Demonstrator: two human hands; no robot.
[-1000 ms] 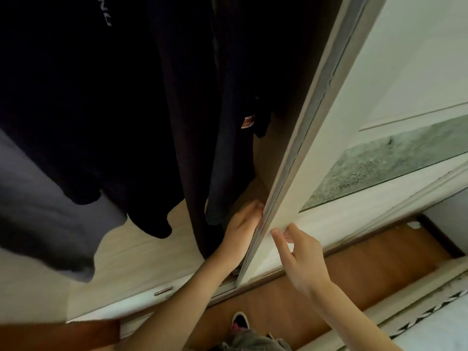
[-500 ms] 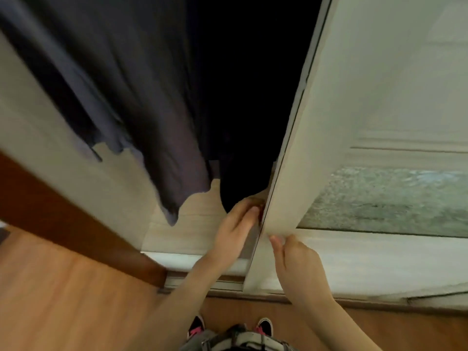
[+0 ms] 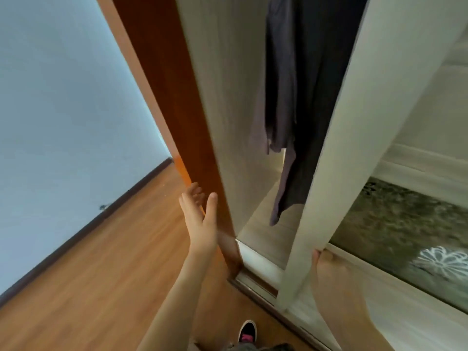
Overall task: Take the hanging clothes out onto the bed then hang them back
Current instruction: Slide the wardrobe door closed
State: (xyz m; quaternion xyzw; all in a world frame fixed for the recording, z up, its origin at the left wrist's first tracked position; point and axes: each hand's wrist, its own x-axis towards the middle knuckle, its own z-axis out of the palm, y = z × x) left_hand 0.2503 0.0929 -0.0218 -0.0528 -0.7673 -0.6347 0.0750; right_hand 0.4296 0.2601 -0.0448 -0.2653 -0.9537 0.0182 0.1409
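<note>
Dark hanging clothes (image 3: pixel 291 110) show through a narrow gap in the wardrobe, between its brown side panel (image 3: pixel 177 97) and the pale sliding door (image 3: pixel 342 148). A grey-purple garment hangs in front of black ones. My left hand (image 3: pixel 200 219) is free in front of the side panel, palm open and fingers apart, touching nothing. My right hand (image 3: pixel 326 262) presses against the sliding door's frame low down, its fingertips hidden behind the edge. The bed is out of view.
The door carries a dark patterned glass panel (image 3: pixel 405 224) with a white flower. A wooden floor (image 3: pixel 101 274) runs to a pale blue wall (image 3: pixel 63 122) on the left. The door track (image 3: pixel 255 279) lies at the wardrobe's base. My shoe (image 3: pixel 247 330) shows below.
The sliding door has moved left, narrowing the gap over the clothes. My left hand has come off the door's edge and swung out to the left. The view has turned left.
</note>
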